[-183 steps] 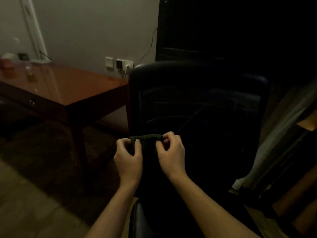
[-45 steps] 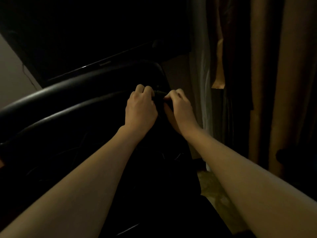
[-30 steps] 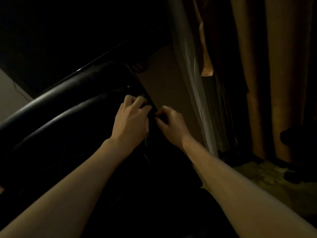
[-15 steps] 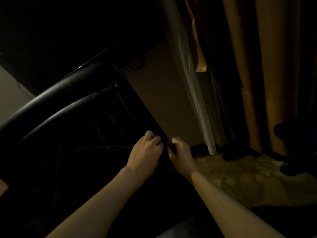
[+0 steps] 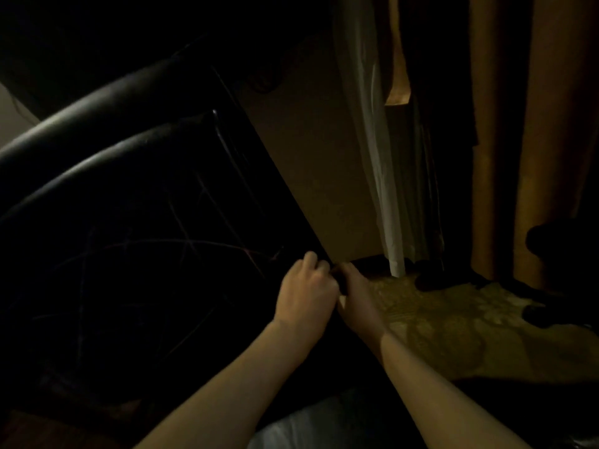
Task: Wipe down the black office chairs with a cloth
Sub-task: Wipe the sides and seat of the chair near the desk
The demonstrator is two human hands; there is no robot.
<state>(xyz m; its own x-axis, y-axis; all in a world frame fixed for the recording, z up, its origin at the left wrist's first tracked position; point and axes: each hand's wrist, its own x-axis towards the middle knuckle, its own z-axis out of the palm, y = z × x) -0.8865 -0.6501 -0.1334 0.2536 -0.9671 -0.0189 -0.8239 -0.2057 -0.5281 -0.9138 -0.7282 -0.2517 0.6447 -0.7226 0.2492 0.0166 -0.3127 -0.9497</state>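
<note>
Both of my hands have slid further down the right edge of the black office chair backrest. My left hand is curled with fingers closed, my right hand touching it; between them they pinch the dark cloth, barely visible, against the frame's lower corner. Brown curtains hang at right.

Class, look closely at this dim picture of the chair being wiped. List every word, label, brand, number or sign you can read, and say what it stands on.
None can be read. The black office chair shows only faint streaks on its back, no label or brand. The curtains and patterned carpet carry no lettering. The left hand and right hand meet at the chair's edge, and what they hold is too dark to show any text.
</note>
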